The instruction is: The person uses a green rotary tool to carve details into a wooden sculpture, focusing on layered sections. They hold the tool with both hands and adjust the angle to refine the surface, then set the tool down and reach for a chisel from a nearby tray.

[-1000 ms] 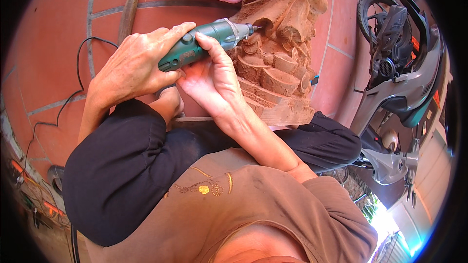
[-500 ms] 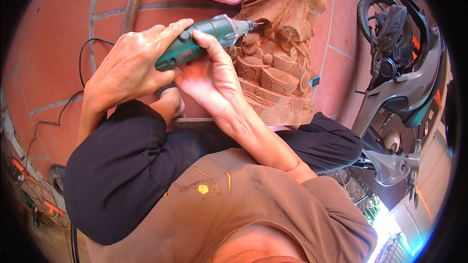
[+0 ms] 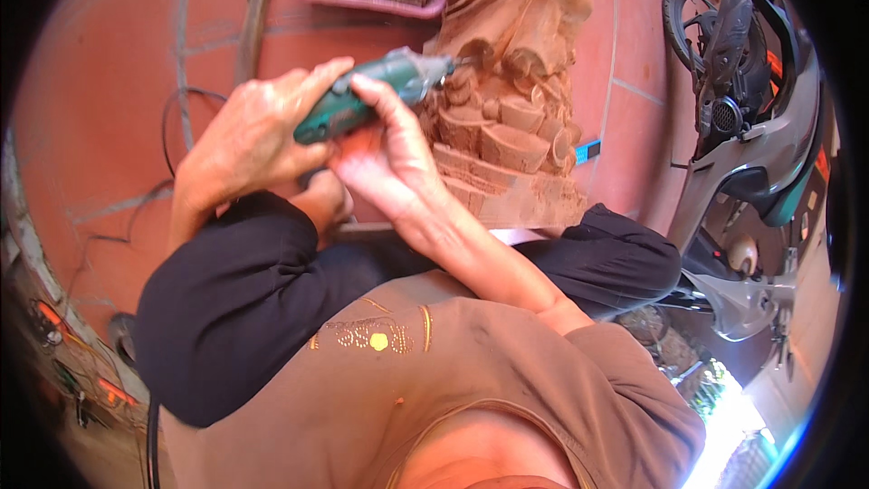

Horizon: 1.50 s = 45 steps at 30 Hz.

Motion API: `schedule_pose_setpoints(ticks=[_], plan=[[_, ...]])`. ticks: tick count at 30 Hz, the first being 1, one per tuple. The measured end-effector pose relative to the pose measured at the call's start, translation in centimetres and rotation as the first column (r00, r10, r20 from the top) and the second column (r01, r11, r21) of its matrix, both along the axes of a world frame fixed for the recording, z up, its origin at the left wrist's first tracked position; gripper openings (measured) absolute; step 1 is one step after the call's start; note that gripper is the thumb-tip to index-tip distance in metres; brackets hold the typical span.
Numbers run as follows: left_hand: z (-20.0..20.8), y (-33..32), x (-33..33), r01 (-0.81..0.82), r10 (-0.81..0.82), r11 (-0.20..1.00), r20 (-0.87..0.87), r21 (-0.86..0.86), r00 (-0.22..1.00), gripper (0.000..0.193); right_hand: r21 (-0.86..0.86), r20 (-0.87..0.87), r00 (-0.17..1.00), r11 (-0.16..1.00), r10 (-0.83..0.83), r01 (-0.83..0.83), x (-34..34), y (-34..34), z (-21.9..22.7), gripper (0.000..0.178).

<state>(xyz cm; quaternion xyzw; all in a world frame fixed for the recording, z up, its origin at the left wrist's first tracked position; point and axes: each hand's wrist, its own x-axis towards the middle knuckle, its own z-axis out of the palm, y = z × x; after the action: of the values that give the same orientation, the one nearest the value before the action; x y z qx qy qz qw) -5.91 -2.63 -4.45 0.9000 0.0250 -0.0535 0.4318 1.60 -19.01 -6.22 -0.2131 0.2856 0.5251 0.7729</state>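
Note:
Both my hands hold a green rotary tool with a grey nose, tilted up to the right. My left hand wraps its rear and upper side. From below, my right hand supports the body, palm upward, its thumb along the top. The tool's thin bit reaches the reddish-brown wood carving; blur hides whether the tip touches it. Folds are carved in the far part of the wood, with rounded, stump-like shapes nearer me, above a flat base.
A pink basket of chisel-like tools stands beyond my hands. Left of it lies a wooden mallet-like stick. A black cord trails over the red tiles at left. A blue object lies right of the carving, and a grey motorbike stands farther right.
The view has shifted slightly. The tool and both hands keep their grip, and the bit stays by the same part of the carving. More of the blue object shows.

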Motion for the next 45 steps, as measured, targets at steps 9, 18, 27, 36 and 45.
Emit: schedule_pose_setpoints(ticks=[9, 18, 27, 36, 45], plan=[[2.4, -0.3, -0.8, -0.045, 0.045, 0.997, 0.001, 0.066, 0.999, 0.084, 0.067, -0.023, 0.998, 0.996, 0.055, -0.054, -0.4, -0.1, 0.7, 0.035], [1.9, -0.5, -0.5, -0.079, 0.079, 0.995, -0.003, 0.067, 0.997, 0.082, 0.025, -0.035, 0.999, 1.0, 0.001, 0.0, 0.0, 0.7, 0.6, 0.033], [0.5, -0.8, 0.3, -0.043, 0.041, 0.999, 0.058, 0.025, 0.997, 0.082, 0.01, -0.011, 0.999, 0.999, -0.033, 0.033, 0.6, -0.1, -0.5, 0.032], [-0.6, -0.9, 0.7, -0.011, 0.007, 0.999, 0.084, 0.05, 0.996, 0.082, -0.01, -0.028, 0.998, 0.999, -0.053, 0.052, 0.7, -0.2, -1.2, 0.035], [0.7, -0.1, 0.6, 0.039, -0.043, 0.997, 0.055, 0.069, 0.998, 0.083, 0.037, -0.034, 0.998, 0.998, -0.045, 0.046, 0.2, 0.0, -0.1, 0.036]])
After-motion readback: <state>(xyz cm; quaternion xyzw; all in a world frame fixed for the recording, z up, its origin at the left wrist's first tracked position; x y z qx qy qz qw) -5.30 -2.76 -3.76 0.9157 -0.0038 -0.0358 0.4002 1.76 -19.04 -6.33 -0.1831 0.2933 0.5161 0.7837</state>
